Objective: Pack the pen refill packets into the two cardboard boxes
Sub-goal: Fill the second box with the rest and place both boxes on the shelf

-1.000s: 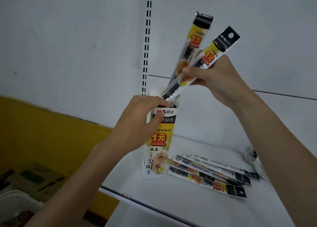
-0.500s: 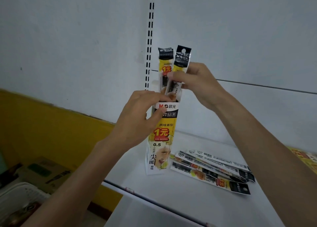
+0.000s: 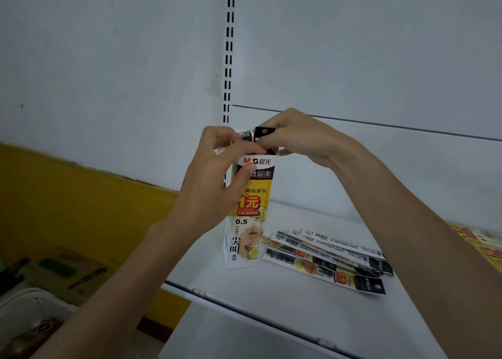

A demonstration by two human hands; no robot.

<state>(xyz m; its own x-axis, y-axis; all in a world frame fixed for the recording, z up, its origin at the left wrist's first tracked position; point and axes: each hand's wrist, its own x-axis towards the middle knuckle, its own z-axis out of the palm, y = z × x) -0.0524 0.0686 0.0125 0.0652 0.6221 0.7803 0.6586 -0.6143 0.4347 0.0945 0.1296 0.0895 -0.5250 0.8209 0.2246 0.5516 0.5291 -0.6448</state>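
A tall narrow cardboard box, yellow, white and black, stands upright on the white shelf. My left hand grips its upper part, thumb on the front face. My right hand pinches two refill packets at the box mouth; only their black tops stick out. Several more refill packets lie flat on the shelf just right of the box. A second yellow box shows partly at the right edge, behind my right forearm.
White back panels with a slotted upright rise behind the shelf. Below left, beyond the shelf's front edge, are a yellow wall, a brown carton and a white basket on the floor.
My right hand has pushed the two packets down into the box, from sticking out high and tilted to nearly sunk. My left hand has stayed on the box.
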